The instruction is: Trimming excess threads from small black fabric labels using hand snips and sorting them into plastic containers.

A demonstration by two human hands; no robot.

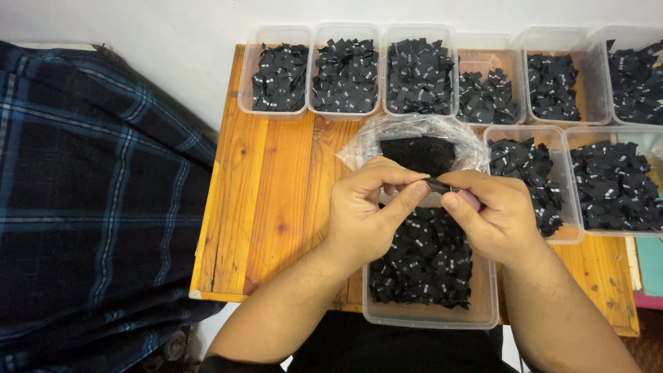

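Head view, left hand: my left hand (364, 214) pinches one end of a small black folded fabric label (438, 184), thumb and forefinger closed on it.
Head view, right hand: my right hand (494, 217) has its grip closed on the label's other end; it looks like a single piece, though I can't be sure.
Label position: held above the clear plastic tub of black labels (428, 314) nearest me.
Behind the hands: a crumpled clear plastic bag (414, 135) with dark contents.
Bench: an orange wooden bench (276, 193) carrying a row of clear tubs of black labels (345, 72).
Left side: dark blue plaid cloth (97, 200).
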